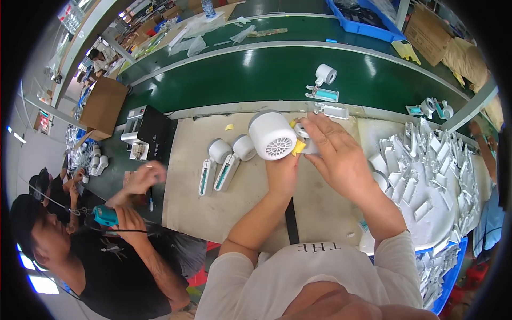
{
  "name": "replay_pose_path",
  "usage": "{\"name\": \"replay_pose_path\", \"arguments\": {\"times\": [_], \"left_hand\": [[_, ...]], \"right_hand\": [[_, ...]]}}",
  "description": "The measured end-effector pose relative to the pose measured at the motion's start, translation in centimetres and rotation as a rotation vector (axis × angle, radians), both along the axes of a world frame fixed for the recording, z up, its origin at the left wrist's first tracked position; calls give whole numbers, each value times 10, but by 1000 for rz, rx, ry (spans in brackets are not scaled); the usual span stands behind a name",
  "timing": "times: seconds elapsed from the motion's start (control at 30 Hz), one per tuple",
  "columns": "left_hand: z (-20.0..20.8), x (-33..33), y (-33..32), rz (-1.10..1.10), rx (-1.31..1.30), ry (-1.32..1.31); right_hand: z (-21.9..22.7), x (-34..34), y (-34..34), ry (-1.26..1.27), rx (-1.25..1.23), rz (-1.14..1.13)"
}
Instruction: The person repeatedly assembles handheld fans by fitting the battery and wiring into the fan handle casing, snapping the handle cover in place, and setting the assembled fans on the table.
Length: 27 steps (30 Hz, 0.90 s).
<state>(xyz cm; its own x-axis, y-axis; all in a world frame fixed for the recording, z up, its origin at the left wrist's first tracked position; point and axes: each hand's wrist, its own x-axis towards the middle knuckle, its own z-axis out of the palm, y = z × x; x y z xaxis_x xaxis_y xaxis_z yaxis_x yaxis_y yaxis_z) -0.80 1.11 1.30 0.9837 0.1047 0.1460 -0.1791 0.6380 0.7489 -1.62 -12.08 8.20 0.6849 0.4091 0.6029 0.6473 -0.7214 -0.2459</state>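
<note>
White round-headed gadget [269, 130] held by left hand [282, 175] and right hand [337, 154], close together, two more gadgets [229, 166] laid on counter [186, 216], white parts [422, 210] piled at right

Two devices [229, 172] left of hands [338, 157]; parts heap [410, 176] right, bin [447, 288] seemingly below it.

- From the wearer's head, the fisheye camera looked down, upright.
- It faced the counter [314, 213] from close above, straight edges bending toward the dark rim.
</note>
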Motion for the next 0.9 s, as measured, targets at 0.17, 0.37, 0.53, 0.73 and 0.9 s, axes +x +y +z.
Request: {"name": "replay_pose_path", "arguments": {"times": [0.17, 0.37, 0.53, 0.73, 0.9], "left_hand": [[-2, -2, -9, 160, 14, -57], [25, 0, 14, -19, -141, -218], [33, -6, 7, -60, -132, -222], [41, -9, 7, -63, -120, -199], [1, 22, 46, -11, 460, -21]], "right_hand": [[-7, 1, 5, -45, 17, 9], [-6, -1, -22, 303, 309, 32], [-15, -6, -20, 768, 855, 240], [-24, 5, -19, 10, 560, 276], [-48, 15, -8, 887, 64, 105]]}}
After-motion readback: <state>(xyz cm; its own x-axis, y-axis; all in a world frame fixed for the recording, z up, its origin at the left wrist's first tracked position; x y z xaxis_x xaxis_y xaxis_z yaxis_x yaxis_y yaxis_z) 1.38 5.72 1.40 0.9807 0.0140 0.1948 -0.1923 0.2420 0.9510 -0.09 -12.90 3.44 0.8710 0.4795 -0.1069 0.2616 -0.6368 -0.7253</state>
